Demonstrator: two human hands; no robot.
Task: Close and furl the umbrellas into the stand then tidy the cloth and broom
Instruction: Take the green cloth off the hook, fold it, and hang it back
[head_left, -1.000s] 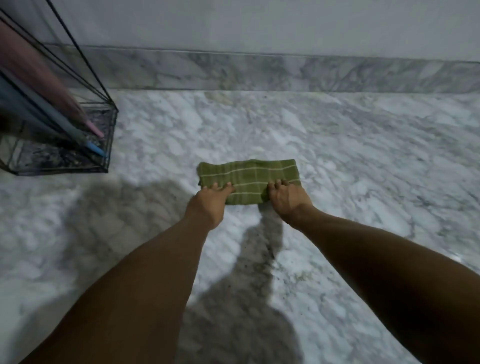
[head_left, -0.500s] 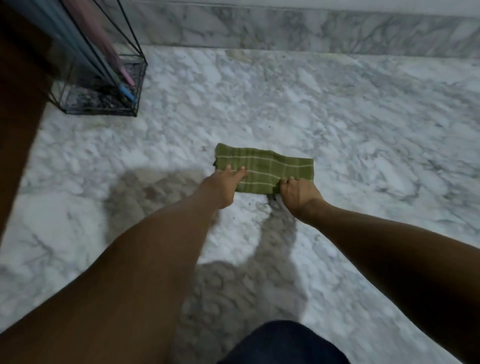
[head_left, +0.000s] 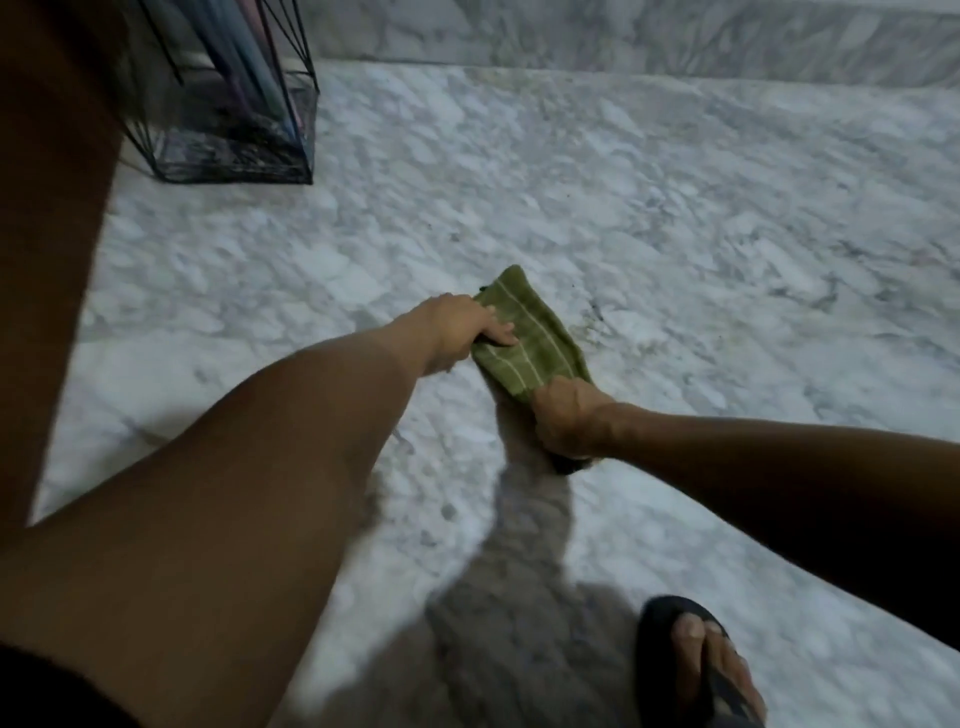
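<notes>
you have the folded green cloth (head_left: 530, 340) in both hands, low over the marble floor (head_left: 675, 234); whether its underside touches the floor you cannot tell from this view. your left hand (head_left: 460, 325) pinches the far end, thumb lying flat on top and the other fingers tucked out of sight beneath. your right hand (head_left: 569, 421) is curled tight round the near end, with a dark bit of fabric poking out under the wrist.

the risk here is the fold coming undone. the 2 grips sit at opposite ends, so if you pull them apart or lift one faster than the other, the layers can slide and the cloth opens. the left pinch looks the weaker one; if it slips, that end drops to the floor.

the umbrellas (head_left: 249, 57) stand furled in the wire stand (head_left: 234, 156), well apart at upper left, so that part looks done. your sandalled foot (head_left: 701, 670) is near the cloth's path; mind treading on a trailing edge. no broom is in view.
</notes>
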